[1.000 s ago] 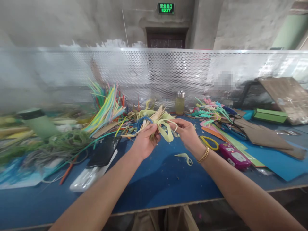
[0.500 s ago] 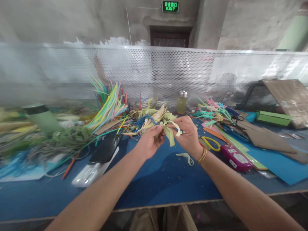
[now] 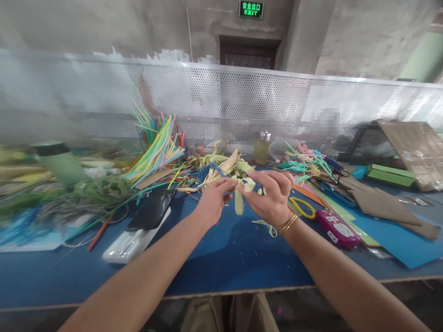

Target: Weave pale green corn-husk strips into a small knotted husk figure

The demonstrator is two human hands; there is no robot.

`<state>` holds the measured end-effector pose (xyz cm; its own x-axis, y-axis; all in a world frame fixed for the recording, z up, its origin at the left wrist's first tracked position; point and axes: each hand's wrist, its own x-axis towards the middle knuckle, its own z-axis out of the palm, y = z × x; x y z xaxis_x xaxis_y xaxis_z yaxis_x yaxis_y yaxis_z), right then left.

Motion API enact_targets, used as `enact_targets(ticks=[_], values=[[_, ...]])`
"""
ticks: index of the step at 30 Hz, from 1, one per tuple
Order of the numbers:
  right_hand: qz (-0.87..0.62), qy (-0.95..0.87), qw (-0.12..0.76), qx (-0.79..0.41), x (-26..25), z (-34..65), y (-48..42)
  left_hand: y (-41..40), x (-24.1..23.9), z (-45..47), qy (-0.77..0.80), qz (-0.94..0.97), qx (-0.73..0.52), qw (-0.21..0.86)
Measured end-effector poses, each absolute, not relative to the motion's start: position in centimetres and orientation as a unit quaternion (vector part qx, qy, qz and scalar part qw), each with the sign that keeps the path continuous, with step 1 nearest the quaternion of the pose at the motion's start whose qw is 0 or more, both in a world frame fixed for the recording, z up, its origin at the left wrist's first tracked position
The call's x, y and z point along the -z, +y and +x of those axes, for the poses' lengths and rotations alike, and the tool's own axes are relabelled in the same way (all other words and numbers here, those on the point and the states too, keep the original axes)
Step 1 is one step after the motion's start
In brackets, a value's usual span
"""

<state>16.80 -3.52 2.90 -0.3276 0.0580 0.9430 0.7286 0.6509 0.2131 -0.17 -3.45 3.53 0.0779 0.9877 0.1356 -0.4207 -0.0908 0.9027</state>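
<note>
Pinched between the thumb and fingers of my left hand [image 3: 212, 200] is a pale green strip of corn husk [image 3: 239, 204], its end hanging down. My right hand [image 3: 272, 197], wearing a gold bracelet [image 3: 288, 224], grips a looped part of the same strip between thumb and index finger, other fingers curled. Just behind both hands lies a pile of dried husks [image 3: 231, 165] with blue strands [image 3: 206, 173] across it. A curled scrap of husk [image 3: 266, 226] rests on the blue table below my right hand.
Left are a black phone [image 3: 152, 210], a white box [image 3: 126, 246], colourful pipe cleaners [image 3: 155, 150] and a green bottle [image 3: 60, 163]. Right are yellow-handled scissors [image 3: 304, 208], a purple case [image 3: 337, 229], coloured paper and cardboard [image 3: 384, 198]. A perforated metal screen [image 3: 249, 101] stands behind.
My hands have shifted slightly, and the strip's looped part has drawn closer to my left fingers. My right fingers have lifted and spread a little. The view has tilted slightly.
</note>
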Motion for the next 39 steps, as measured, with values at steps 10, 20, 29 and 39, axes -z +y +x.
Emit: enact_targets(ticks=[10, 20, 29, 39], values=[[-0.256, -0.716, 0.48, 0.437, -3.9, 16.0, -4.7, -3.4, -3.8, -0.6, 0.385, 0.543, -0.612, 0.427], [-0.323, -0.799, 0.504, 0.058, -3.5, 15.9, -2.7, -3.1, -4.5, -1.8, 0.373, 0.739, -0.504, 0.245], [-0.272, -0.804, 0.509, -0.142, -3.6, 16.1, -2.1, -2.3, -4.7, -2.7, 0.339, 0.805, -0.432, 0.225], [-0.31, -0.75, 0.467, -0.351, -3.5, 15.8, -2.5, -2.1, -5.5, -3.6, 0.332, 0.84, -0.374, 0.209]])
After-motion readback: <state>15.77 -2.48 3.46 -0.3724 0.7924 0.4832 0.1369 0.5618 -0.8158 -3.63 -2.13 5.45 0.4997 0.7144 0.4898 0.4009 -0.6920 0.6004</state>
